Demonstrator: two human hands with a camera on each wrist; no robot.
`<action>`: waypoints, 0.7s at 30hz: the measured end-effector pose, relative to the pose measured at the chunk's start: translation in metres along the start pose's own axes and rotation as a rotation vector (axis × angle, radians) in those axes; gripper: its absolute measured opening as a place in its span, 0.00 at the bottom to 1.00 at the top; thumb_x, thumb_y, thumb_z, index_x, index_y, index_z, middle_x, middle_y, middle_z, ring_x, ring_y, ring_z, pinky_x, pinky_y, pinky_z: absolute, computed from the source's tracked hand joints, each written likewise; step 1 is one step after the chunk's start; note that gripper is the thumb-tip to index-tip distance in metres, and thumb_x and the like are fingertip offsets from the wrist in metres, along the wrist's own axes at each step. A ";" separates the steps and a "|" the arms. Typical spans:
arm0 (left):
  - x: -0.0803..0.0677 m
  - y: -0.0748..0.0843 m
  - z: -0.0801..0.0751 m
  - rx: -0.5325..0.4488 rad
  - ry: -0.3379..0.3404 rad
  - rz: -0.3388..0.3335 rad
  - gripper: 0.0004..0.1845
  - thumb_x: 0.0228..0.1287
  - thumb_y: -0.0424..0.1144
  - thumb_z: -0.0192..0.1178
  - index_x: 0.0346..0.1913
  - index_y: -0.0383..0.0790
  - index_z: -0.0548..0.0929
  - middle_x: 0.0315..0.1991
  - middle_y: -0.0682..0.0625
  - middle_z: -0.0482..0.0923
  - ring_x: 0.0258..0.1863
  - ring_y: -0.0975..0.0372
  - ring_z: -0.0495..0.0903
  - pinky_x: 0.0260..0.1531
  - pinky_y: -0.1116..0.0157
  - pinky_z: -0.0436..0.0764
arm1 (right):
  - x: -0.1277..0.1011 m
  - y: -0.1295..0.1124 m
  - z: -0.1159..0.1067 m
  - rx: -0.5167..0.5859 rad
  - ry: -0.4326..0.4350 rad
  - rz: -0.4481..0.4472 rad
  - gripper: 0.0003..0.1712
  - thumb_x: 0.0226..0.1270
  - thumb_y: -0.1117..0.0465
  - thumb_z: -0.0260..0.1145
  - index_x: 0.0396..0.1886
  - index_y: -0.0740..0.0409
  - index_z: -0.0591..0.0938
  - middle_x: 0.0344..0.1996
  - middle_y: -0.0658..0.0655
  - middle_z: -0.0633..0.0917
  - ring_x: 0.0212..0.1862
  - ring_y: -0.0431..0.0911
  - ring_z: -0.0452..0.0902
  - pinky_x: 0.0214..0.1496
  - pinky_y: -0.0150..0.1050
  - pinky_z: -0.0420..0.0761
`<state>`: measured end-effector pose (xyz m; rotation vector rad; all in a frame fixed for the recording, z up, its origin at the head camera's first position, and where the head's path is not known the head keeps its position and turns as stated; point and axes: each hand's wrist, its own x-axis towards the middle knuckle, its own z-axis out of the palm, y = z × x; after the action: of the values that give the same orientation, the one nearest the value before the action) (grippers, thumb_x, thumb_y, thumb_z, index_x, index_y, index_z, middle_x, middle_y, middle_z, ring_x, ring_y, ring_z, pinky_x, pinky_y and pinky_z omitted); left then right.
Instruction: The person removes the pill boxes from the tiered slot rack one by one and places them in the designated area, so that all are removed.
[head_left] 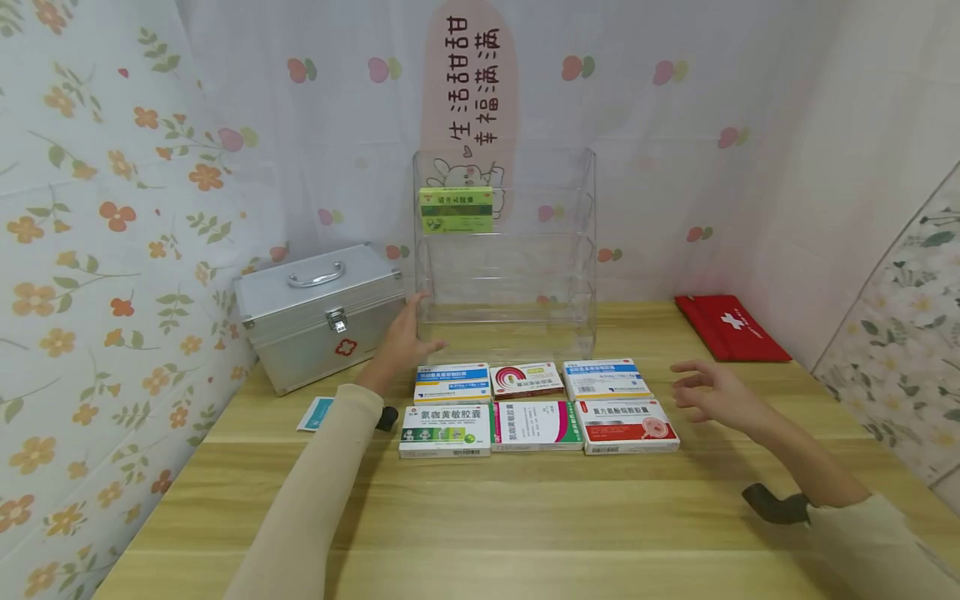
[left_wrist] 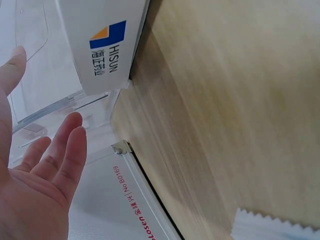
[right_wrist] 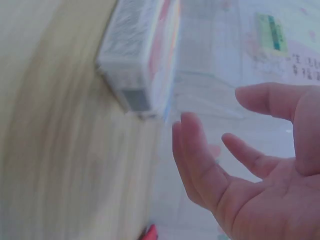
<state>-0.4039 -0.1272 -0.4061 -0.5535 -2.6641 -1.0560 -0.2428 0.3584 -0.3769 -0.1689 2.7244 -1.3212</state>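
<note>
My left hand (head_left: 405, 340) reaches to the lower left side of a clear tiered rack (head_left: 506, 318), fingers spread and nothing held; whether a fingertip touches the rack I cannot tell. On the rack's upper left stands a green medicine box (head_left: 456, 210). Flat medicine boxes lie in two rows before it, among them a blue-and-white box (head_left: 452, 383) just by my left hand, seen by its white end (left_wrist: 105, 55) in the left wrist view. My right hand (head_left: 716, 398) hovers with loosely bent fingers, apart from the red-and-white box (head_left: 626, 423) beside it.
A silver first-aid case (head_left: 322, 312) stands at the left, close to my left hand. Before it lies a small blue-and-white packet (head_left: 316, 413). A red pouch with a white cross (head_left: 731, 327) rests at the back right. Patterned curtains enclose the wooden table (head_left: 510, 525).
</note>
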 end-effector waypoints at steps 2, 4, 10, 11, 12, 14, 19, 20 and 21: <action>0.000 -0.001 0.000 0.001 0.006 0.000 0.53 0.56 0.45 0.75 0.77 0.52 0.49 0.75 0.36 0.54 0.71 0.38 0.58 0.65 0.37 0.62 | 0.003 -0.007 0.002 -0.007 0.031 -0.031 0.33 0.73 0.58 0.62 0.69 0.71 0.64 0.58 0.78 0.74 0.52 0.64 0.80 0.42 0.43 0.86; 0.000 -0.001 0.000 -0.005 0.011 0.003 0.53 0.55 0.45 0.75 0.77 0.50 0.50 0.75 0.36 0.54 0.71 0.38 0.58 0.65 0.37 0.62 | 0.007 -0.013 0.005 0.000 0.067 -0.049 0.32 0.73 0.56 0.62 0.68 0.70 0.65 0.59 0.77 0.74 0.53 0.65 0.79 0.42 0.41 0.86; -0.002 -0.001 0.001 -0.015 0.014 0.003 0.53 0.56 0.44 0.75 0.77 0.47 0.50 0.75 0.35 0.55 0.70 0.37 0.59 0.64 0.36 0.63 | 0.016 -0.031 0.017 0.085 0.180 -0.096 0.30 0.74 0.55 0.61 0.66 0.69 0.69 0.60 0.75 0.75 0.52 0.58 0.81 0.45 0.41 0.85; -0.002 -0.001 0.001 -0.010 0.014 0.002 0.53 0.56 0.44 0.74 0.77 0.47 0.50 0.75 0.35 0.55 0.70 0.37 0.59 0.64 0.36 0.63 | 0.019 -0.034 0.019 0.098 0.200 -0.105 0.29 0.74 0.55 0.61 0.66 0.69 0.69 0.60 0.74 0.75 0.51 0.55 0.82 0.44 0.41 0.85; -0.003 -0.001 0.001 -0.008 0.015 0.002 0.53 0.56 0.45 0.74 0.77 0.48 0.50 0.75 0.35 0.55 0.70 0.37 0.59 0.64 0.36 0.63 | 0.021 -0.038 0.021 0.112 0.221 -0.114 0.29 0.74 0.55 0.60 0.66 0.69 0.69 0.60 0.74 0.75 0.49 0.53 0.83 0.44 0.40 0.85; -0.003 0.000 0.001 -0.003 0.016 0.004 0.53 0.57 0.45 0.74 0.77 0.49 0.49 0.75 0.35 0.56 0.70 0.37 0.59 0.64 0.36 0.63 | 0.026 -0.045 0.025 0.130 0.259 -0.126 0.28 0.75 0.56 0.60 0.66 0.68 0.69 0.60 0.73 0.74 0.48 0.50 0.83 0.42 0.38 0.85; -0.003 0.001 0.000 0.000 0.010 -0.002 0.54 0.57 0.46 0.74 0.78 0.52 0.48 0.75 0.35 0.56 0.70 0.37 0.60 0.64 0.37 0.64 | 0.039 -0.063 0.033 0.151 0.304 -0.136 0.27 0.74 0.57 0.60 0.67 0.66 0.69 0.61 0.71 0.74 0.50 0.59 0.82 0.42 0.36 0.85; -0.002 0.001 0.000 0.001 0.010 -0.004 0.54 0.57 0.46 0.74 0.78 0.52 0.48 0.75 0.35 0.56 0.70 0.37 0.60 0.64 0.37 0.64 | 0.042 -0.067 0.035 0.154 0.305 -0.139 0.27 0.74 0.58 0.60 0.67 0.66 0.70 0.62 0.71 0.74 0.51 0.60 0.81 0.42 0.37 0.85; -0.002 0.002 0.001 0.000 0.010 -0.007 0.54 0.57 0.46 0.74 0.78 0.52 0.48 0.75 0.35 0.56 0.70 0.37 0.60 0.64 0.37 0.64 | 0.044 -0.071 0.037 0.157 0.307 -0.143 0.27 0.74 0.59 0.60 0.67 0.66 0.70 0.62 0.70 0.74 0.52 0.61 0.81 0.43 0.37 0.85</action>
<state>-0.4013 -0.1260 -0.4062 -0.5373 -2.6594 -1.0585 -0.2769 0.2801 -0.3460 -0.1620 2.8813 -1.7247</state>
